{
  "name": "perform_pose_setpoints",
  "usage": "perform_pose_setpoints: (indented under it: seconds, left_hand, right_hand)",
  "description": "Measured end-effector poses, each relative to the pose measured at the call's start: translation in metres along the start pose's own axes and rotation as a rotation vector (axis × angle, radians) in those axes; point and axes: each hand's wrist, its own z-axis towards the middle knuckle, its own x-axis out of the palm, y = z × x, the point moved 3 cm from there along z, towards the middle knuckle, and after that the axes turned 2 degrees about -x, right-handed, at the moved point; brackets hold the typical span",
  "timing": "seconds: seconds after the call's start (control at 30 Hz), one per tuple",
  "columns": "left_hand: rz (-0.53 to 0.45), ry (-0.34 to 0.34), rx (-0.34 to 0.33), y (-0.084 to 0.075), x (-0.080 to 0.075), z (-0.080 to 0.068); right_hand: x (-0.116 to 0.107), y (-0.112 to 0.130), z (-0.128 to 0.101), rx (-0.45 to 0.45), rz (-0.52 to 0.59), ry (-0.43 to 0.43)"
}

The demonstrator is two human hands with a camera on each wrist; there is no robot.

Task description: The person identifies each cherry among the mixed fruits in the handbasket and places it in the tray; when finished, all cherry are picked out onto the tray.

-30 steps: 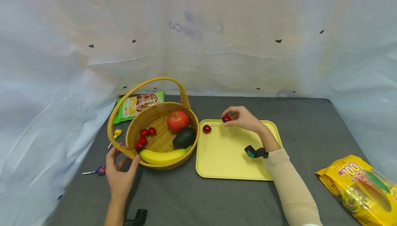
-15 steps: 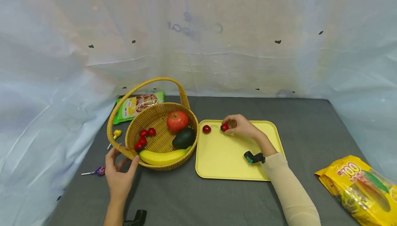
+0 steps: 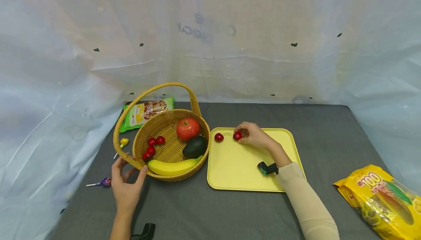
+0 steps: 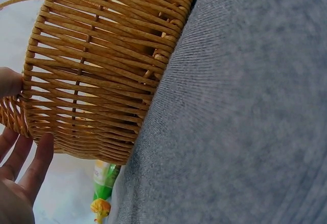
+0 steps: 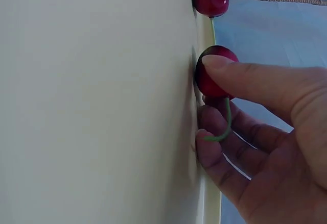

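My right hand (image 3: 254,135) pinches a dark red cherry (image 3: 237,136) between thumb and fingers, low over the back of the yellow tray (image 3: 243,170). Its green stem curves down toward the palm in the right wrist view, and the cherry (image 5: 217,73) sits right at the tray surface. A second cherry (image 3: 218,137) lies to its left on the tray. With thumb and fingers at the near left rim, by the foot of the handle, my left hand (image 3: 126,188) grips the wicker basket (image 3: 169,154). Inside are several cherries (image 3: 151,142), an apple (image 3: 188,129), an avocado (image 3: 195,147) and a banana (image 3: 174,167).
Behind the basket lies a green snack packet (image 3: 148,112). A yellow lollipop (image 3: 124,142) and a purple lollipop (image 3: 106,182) are left of it. At the right edge lies a yellow bag (image 3: 383,199). Plastic sheeting (image 3: 250,75) walls off the grey table (image 3: 230,214).
My right hand has lowered the cherry toward the tray, moving slightly left and nearer to me, beside the other cherry. The left hand has stayed on the basket.
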Motion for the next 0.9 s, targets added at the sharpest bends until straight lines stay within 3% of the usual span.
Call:
perform_pose_setpoints:
  seconds: [0.2, 0.33, 0.43, 0.53, 0.7, 0.8, 0.9]
  left_hand:
    - [-0.012, -0.003, -0.027, 0.020, -0.001, -0.003]
    - [-0.006, -0.014, -0.029, 0.018, -0.002, -0.003]
    - [0.004, -0.018, -0.017, 0.014, -0.002, -0.002]
    - [-0.001, -0.015, -0.003, 0.013, -0.001, -0.001]
    - [-0.017, -0.015, 0.004, 0.019, -0.004, -0.001]
    - [-0.010, -0.012, -0.010, 0.022, -0.005, -0.003]
    - [-0.011, -0.011, -0.023, 0.024, -0.005, -0.003]
  right_hand:
    - [-0.015, 0.016, -0.001, -0.020, -0.037, -0.034]
    - [-0.028, 0.047, 0.009, -0.120, 0.004, -0.075]
    - [-0.025, 0.082, 0.029, -0.235, 0.067, -0.045]
    - [-0.007, 0.122, 0.058, -0.329, 0.128, 0.080]
    - [0.048, 0.175, 0.114, -0.391, 0.151, 0.408]
    - [0.082, 0.191, 0.141, -0.370, 0.171, 0.565]
    - [0.111, 0.195, 0.158, -0.286, 0.240, 0.667]
